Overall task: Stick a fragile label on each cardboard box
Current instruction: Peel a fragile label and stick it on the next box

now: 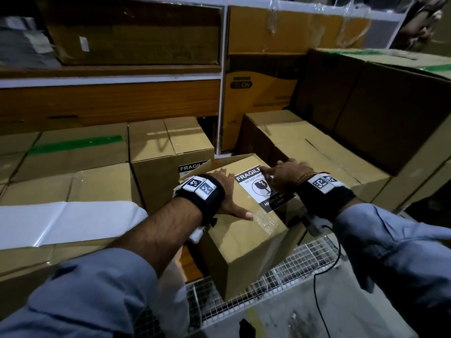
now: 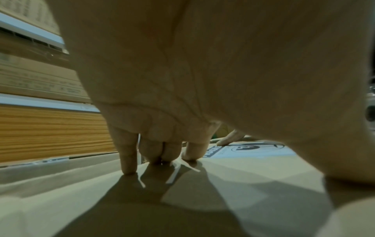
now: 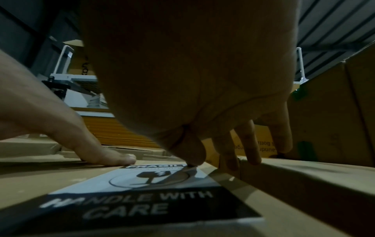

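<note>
A brown cardboard box sits tilted on a wire grid in front of me. A black and white fragile label lies on its top, also seen in the right wrist view as the label and in the left wrist view as the label. My left hand lies flat with straight fingers on the box top, left of the label. My right hand presses the label's upper right corner with its index fingertip; the other fingers hang over the box's right edge.
A second box with a fragile label stands behind left. More cardboard boxes crowd right and left, some with green tape. White backing sheets lie on a box at left. Shelving stands behind; the wire grid and a black cable lie below.
</note>
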Motion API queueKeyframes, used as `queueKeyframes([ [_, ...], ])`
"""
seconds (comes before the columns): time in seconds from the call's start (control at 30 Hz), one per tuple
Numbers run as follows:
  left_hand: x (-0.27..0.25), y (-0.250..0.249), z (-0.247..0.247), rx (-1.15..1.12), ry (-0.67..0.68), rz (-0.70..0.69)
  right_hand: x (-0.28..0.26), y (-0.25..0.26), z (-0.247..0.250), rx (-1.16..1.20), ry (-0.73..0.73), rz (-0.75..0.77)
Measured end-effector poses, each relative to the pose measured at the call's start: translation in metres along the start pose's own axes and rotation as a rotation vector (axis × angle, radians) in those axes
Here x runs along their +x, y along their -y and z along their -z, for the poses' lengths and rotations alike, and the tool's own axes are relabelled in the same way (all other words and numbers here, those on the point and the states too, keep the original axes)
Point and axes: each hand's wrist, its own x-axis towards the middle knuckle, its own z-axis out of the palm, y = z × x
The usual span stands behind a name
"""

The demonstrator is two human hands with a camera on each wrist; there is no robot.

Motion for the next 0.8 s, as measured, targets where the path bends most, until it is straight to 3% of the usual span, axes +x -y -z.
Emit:
queueKeyframes([
  [0.1,0.001,0.001,-0.001,-0.013,0.0,0.014,-0.003,0.007,-0.005,-0.004,-0.005,0.018],
  [0.27,0.004,0.0,-0.003,-0.028,0.001,0.023,-0.017,0.004,-0.019,-0.056,-0.133,0.061],
  [0.5,0.007,0.0,-0.006,-0.037,-0.034,0.009,-0.065,-0.017,-0.04,-0.015,-0.193,0.094],
  [0.8,0.003,-0.001,-0.004,0.001,-0.047,0.009,-0.117,0.014,-0.06,0.037,-0.326,0.177],
])
